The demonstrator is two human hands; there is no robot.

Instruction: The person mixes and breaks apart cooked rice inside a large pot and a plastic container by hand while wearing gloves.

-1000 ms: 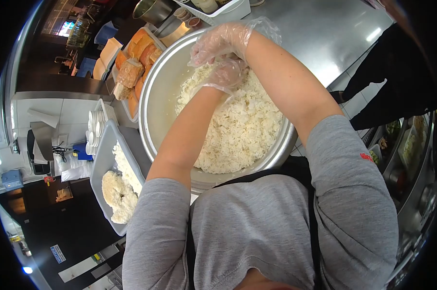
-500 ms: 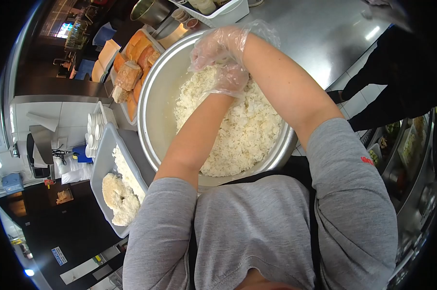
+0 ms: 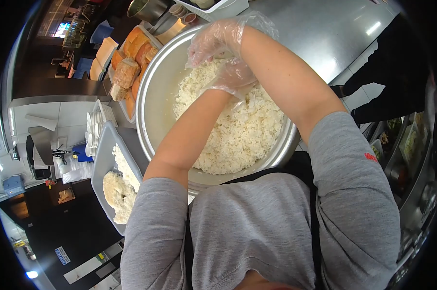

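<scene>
A big round metal pot (image 3: 148,104) holds a mound of cooked white rice (image 3: 245,135). Both my hands wear clear plastic gloves and are inside the pot's far part. My right hand (image 3: 212,42) curls down by the far edge of the rice, its fingers bent and close together; what lies in its palm is hidden. Just nearer to me, my left hand (image 3: 234,76) rests at the rice surface, pointing under my right wrist. The fingers of that hand are out of sight.
Left of the pot, a grey tub (image 3: 98,179) contains clumped rice. Beyond it are stacked white dishes (image 3: 93,128) and a tray of orange-brown food pieces (image 3: 126,72). A steel counter (image 3: 315,38) lies at upper right, where a person in dark trousers (image 3: 392,72) stands.
My left hand has shifted slightly right, further beneath my right forearm, and its elbow has moved left. My right hand has moved slightly up and left. The view has tilted a little.
</scene>
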